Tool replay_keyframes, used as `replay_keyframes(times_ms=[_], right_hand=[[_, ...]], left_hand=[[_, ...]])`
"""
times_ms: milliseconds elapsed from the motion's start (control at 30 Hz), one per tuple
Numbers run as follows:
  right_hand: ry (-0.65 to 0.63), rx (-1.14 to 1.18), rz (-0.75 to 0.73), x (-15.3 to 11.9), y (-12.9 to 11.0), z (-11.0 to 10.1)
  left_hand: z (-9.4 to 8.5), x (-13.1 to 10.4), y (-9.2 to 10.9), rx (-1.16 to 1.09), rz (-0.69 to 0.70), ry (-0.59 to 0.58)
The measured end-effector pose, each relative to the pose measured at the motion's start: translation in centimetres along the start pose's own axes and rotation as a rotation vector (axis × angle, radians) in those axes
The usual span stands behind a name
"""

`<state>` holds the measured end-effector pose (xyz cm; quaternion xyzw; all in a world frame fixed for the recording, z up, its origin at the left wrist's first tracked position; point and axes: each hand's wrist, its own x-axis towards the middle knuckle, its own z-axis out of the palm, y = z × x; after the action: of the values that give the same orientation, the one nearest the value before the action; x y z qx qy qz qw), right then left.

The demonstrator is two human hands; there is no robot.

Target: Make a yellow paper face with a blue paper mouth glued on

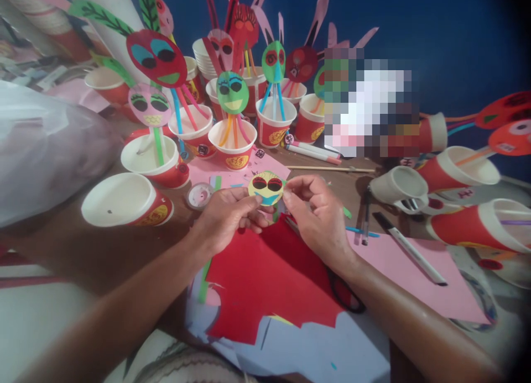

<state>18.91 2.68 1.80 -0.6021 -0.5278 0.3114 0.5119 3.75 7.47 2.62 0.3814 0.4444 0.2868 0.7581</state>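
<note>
A round yellow paper face (266, 190) with black eyes, red lids and a blue mouth is held up in front of me. My left hand (228, 214) pinches its left and lower edge between thumb and fingers. At its right edge, my right hand (317, 214) has thumb and forefinger closed on the rim. Under both hands lies a cut sheet of red paper (265, 278) on top of pale blue paper (298, 347). Scissors (347, 294) with black handles rest partly hidden beneath my right forearm.
Red and white paper cups (128, 200) holding paper faces on straws stand behind. Right lie a marker (410, 250), pink paper (448, 294) and a white mug (398, 187). A wooden stick (332, 169) lies beyond my hands. A plastic bag (45, 151) bulges at left.
</note>
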Motion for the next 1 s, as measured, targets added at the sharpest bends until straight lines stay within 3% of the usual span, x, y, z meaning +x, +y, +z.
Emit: replay_keyframes(times_ms=[167,300,700,1000], right_hand=[[-0.094,0.134,0.114,0.09,0.34,-0.06],[-0.166,0.078,0.118,0.01,-0.21,-0.18],[-0.153,0.038,0.085,0.1,0.06,-0.04],[-0.133,0.013,0.143,0.27,0.06,-0.23]], left_hand=[[-0.15,0.02,-0.26,-0.031,-0.001,0.016],[-0.12,-0.01,-0.31,-0.029,0.0,0.013],[0.13,-0.09,-0.48,0.031,0.006,-0.001],[-0.07,-0.15,-0.64,0.249,0.056,0.029]])
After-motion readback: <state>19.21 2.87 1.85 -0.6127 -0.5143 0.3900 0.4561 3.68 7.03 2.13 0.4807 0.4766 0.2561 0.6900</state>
